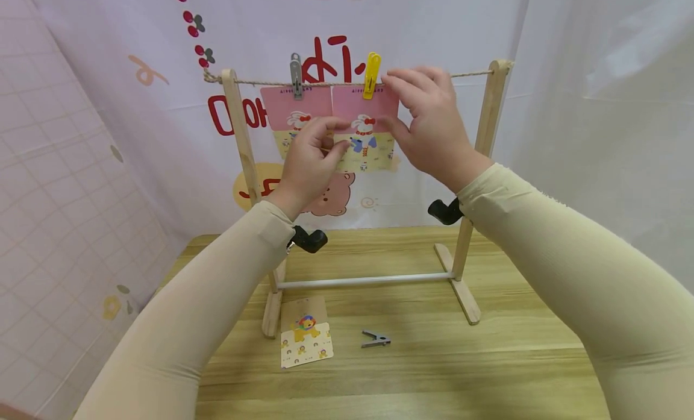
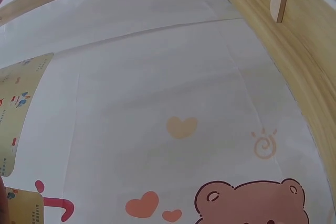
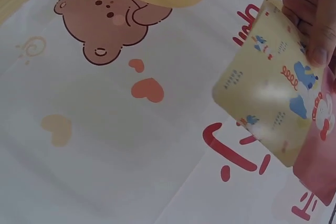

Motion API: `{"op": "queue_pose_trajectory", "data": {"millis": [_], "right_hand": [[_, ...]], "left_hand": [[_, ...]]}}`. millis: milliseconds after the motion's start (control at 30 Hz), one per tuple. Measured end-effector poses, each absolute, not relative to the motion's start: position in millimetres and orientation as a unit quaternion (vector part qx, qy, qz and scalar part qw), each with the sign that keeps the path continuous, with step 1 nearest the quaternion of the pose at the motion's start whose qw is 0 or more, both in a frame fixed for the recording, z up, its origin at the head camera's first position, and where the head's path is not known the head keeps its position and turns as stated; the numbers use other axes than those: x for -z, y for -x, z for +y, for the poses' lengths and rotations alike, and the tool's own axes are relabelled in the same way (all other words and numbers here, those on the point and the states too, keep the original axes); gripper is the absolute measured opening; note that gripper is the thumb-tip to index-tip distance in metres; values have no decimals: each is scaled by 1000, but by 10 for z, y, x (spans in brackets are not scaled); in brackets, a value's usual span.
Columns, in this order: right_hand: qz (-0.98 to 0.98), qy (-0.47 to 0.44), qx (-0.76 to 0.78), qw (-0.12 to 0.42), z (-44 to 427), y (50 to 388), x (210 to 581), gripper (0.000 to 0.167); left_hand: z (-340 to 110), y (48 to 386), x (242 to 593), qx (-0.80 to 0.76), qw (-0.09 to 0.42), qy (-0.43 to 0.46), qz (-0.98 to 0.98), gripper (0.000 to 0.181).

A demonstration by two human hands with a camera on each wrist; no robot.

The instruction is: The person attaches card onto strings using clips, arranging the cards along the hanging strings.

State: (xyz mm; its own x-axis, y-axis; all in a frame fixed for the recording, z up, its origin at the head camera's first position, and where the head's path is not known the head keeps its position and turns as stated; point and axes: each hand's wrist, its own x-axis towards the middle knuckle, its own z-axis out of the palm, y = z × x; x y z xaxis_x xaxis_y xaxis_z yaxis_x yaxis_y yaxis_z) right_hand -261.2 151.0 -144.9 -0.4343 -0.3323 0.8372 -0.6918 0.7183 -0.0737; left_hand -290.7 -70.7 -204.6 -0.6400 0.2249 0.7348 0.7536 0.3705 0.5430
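Observation:
Two pink-and-yellow cards hang side by side from a string, a left card (image 1: 273, 109) under a grey clip (image 1: 296, 76) and a right card (image 1: 379, 152) under a yellow clip (image 1: 372, 75). My left hand (image 1: 311, 161) pinches the right card near its left edge, thumb in front; the right wrist view shows that thumb on the card (image 3: 262, 82). My right hand (image 1: 434, 122) is at the card's right edge, fingers extended beside the yellow clip and thumb lower down. In the left wrist view, part of a card (image 2: 21, 98) shows at the left edge.
A wooden frame, with a left post (image 1: 241, 131) and right post (image 1: 488, 115), holds the string and a white lower bar (image 1: 368, 280). On the wooden table (image 1: 423, 372) lie a lion card (image 1: 306, 341) and a grey clip (image 1: 376, 338). A printed white cloth hangs behind.

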Motion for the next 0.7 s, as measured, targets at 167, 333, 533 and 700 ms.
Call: {"op": "queue_pose_trajectory", "data": {"millis": [167,333,533,700], "right_hand": [[-811,-327,-210,437,1537,2602,1556,50],[-807,-338,-212,436,1569,2588,1644,52],[-811,-340,-231,417,1609,2577,1714,51],[-812,-343,-241,406,1634,2572,1772,49]], "left_hand": [[-717,2890,2058,467,285,321,-773,28],[-736,2876,2063,468,283,318,-774,27],[-782,2868,2080,467,292,319,-771,26],[-825,2867,2115,464,299,324,-769,25]]}}
